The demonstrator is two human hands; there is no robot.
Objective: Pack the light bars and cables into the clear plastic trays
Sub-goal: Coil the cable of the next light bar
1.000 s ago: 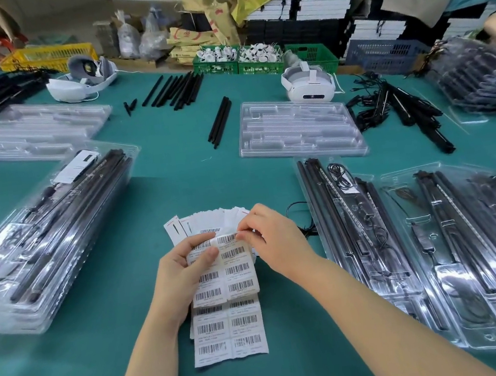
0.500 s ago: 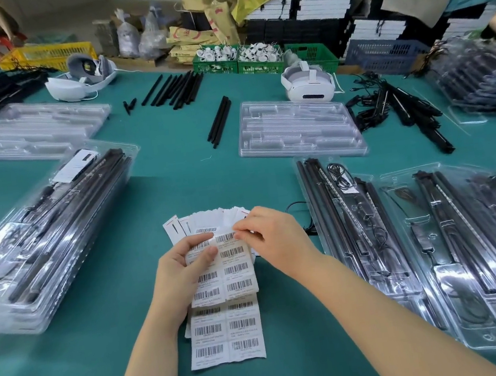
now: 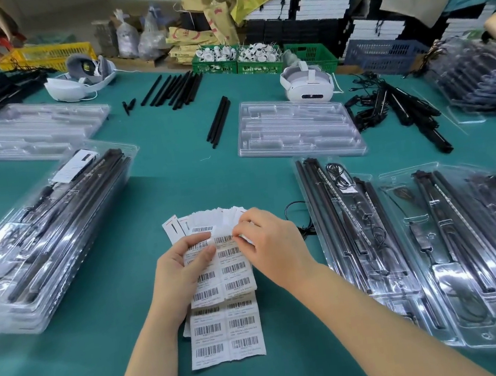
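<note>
Hands are working on paperwork rather than parts in the head view. The left hand (image 3: 184, 267) is gripping a sheet of barcode labels (image 3: 221, 288) at lower centre of the frame, thumb pressed across its top left label. The right hand (image 3: 271, 247) is pinching the top right label at its corner, and compared with a second ago its fingertips are sitting slightly lower and closer to the left thumb, so a sticker appears to be peeling free. The sheet itself is barely moving. Under it, a fan of white cards (image 3: 212, 215) is lying on the green table (image 3: 175, 165).

Packed clear trays (image 3: 359, 236) holding light bars and cables are lying at right of the frame, overlapping each other, and a stack of filled trays (image 3: 43, 238) is sitting at left. An empty tray (image 3: 295, 129) is waiting at upper centre, with loose black light bars (image 3: 218, 121) just beside it and a tangle of cables (image 3: 386, 105) to its right.

Judging from this, packing of the near trays looks done and labelling is the step in hand; the freed sticker is probably meant for one of them. The empty tray is not yet filled.
</note>
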